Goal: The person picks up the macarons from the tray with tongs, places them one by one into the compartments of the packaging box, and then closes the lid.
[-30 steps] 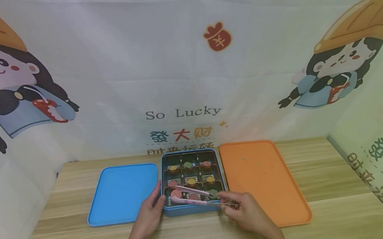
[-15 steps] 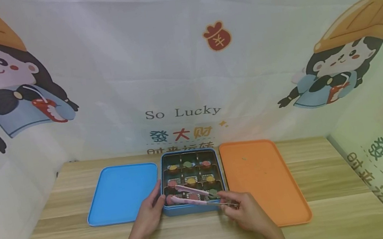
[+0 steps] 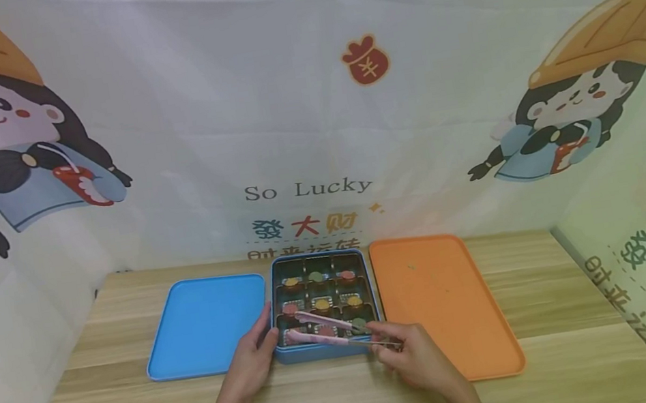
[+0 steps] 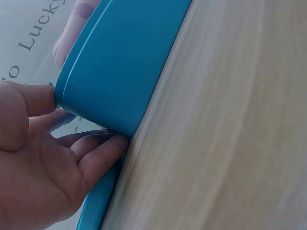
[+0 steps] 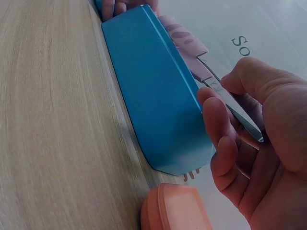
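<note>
My right hand [image 3: 421, 353] holds pink-tipped metal tongs [image 3: 324, 339] by the metal end, thumb against fingers. Their two arms stand apart over the near left part of a blue box [image 3: 325, 351]. Inside the box, a dark divided insert carries small round cakes in yellow, green and pinkish red, such as a red cake [image 3: 325, 332] in the near row. The near left cake is largely hidden by the tongs. My left hand [image 3: 250, 367] rests against the box's left side, fingers extended along the wall; in the left wrist view the thumb [image 4: 41, 98] touches the rim.
A blue lid [image 3: 207, 328] lies flat on the wooden table [image 3: 326, 401], left of the box. To the right is an orange tray [image 3: 449, 307] with a few tiny green bits. Printed cloth [image 3: 283, 97] hangs behind the table and at both sides.
A pinkish cake, earlier between the tongs' tips, has come out of them and dropped into the near left compartment. Both hands have stayed in nearly the same place.
</note>
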Action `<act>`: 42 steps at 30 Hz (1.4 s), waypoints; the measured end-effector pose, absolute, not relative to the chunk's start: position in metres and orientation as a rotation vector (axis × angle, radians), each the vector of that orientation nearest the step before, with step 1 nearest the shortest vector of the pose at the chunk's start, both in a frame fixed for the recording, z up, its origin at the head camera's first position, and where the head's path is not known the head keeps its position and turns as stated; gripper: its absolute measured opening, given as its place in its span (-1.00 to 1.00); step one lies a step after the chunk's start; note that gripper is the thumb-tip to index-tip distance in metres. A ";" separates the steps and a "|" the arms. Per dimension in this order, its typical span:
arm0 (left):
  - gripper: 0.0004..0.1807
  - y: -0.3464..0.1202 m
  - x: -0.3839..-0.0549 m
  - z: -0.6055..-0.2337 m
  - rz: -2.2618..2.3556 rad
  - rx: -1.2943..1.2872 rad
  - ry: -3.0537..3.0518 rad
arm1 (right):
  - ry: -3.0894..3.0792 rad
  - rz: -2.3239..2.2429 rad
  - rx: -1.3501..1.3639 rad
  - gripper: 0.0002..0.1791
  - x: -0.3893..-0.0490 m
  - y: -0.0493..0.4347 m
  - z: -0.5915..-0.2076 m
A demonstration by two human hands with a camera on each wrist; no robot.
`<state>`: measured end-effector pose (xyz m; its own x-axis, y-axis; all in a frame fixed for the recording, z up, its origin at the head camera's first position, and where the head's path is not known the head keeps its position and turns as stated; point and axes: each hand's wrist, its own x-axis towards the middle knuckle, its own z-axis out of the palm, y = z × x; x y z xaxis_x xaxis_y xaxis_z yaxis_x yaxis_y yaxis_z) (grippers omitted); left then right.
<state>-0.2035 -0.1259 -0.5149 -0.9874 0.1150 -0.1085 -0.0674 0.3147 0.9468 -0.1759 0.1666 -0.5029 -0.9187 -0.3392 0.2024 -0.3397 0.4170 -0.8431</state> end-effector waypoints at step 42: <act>-0.38 -0.127 -0.201 -0.514 1.759 0.062 2.428 | -2.701 1.775 0.716 -0.60 -0.174 0.170 -0.500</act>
